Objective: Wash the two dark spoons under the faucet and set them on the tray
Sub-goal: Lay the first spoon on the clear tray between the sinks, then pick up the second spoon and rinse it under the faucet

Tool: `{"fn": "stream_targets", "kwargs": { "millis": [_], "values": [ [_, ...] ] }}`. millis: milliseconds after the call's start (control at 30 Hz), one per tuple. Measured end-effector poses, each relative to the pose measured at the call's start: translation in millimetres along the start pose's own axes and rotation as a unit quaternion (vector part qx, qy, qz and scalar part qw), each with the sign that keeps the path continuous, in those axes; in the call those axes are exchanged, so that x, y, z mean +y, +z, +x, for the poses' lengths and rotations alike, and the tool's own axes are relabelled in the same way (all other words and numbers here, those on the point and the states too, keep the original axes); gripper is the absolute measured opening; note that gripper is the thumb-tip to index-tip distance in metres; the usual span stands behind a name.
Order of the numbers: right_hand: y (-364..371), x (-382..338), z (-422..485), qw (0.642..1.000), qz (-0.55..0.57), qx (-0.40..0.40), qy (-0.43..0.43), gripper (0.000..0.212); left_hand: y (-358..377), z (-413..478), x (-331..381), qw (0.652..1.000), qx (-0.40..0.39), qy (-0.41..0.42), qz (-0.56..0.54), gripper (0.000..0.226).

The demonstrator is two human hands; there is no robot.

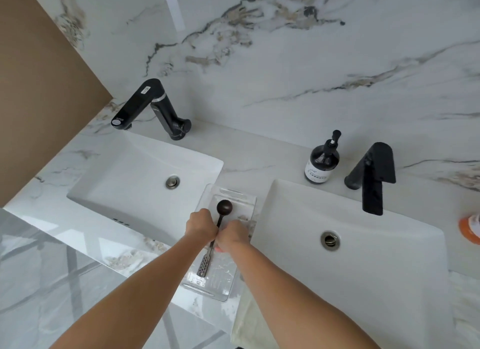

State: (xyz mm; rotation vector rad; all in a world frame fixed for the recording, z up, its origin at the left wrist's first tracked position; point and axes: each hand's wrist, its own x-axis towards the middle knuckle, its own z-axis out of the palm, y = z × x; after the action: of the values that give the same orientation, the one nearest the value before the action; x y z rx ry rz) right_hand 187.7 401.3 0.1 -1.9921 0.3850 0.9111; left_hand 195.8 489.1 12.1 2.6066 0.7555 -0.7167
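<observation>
A clear plastic tray [203,290] lies on the marble counter between two white sinks. A dark spoon [224,207] sits over it, its round bowl pointing away from me and its perforated handle end [203,267] pointing towards me. My left hand [200,225] and my right hand [233,235] meet at the middle of the handle, both with fingers closed on it. The hands hide the middle of the handle, so I cannot tell whether this is one spoon or two. No water runs from either faucet.
The left sink [135,177] has a black faucet [148,107] behind it. The right sink [363,258] has another black faucet [371,177]. A dark pump bottle [322,161] stands between them. An orange object [470,229] is at the right edge. A pale towel [249,322] hangs below the counter.
</observation>
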Motion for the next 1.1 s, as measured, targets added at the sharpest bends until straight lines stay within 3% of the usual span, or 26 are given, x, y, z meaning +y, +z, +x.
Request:
{"fn": "stream_targets", "kwargs": {
  "millis": [167,267,433,700,900,1100],
  "values": [
    [-53,10,-26,0.993,0.056,0.087,-0.059,0.024,-8,-26,35,0.992,0.061,0.087,0.069,0.026],
    [-103,39,-48,0.987,0.064,0.132,-0.069,0.021,7,-50,78,0.981,0.055,0.173,0.066,0.026],
    [-192,126,-91,0.972,0.071,0.223,-0.015,0.017,65,-102,159,0.957,-0.024,0.282,0.068,0.022],
    [-277,289,-173,0.925,0.111,0.345,0.114,0.018,187,-204,258,0.9,-0.171,0.383,0.121,0.017],
    [-293,395,-218,0.898,0.076,0.38,0.209,0.016,257,-280,296,0.866,-0.259,0.407,0.133,0.02],
    [-298,454,-221,0.892,0.089,0.383,0.223,0.021,316,-317,319,0.895,-0.344,0.28,-0.051,0.02]
  ]
}}
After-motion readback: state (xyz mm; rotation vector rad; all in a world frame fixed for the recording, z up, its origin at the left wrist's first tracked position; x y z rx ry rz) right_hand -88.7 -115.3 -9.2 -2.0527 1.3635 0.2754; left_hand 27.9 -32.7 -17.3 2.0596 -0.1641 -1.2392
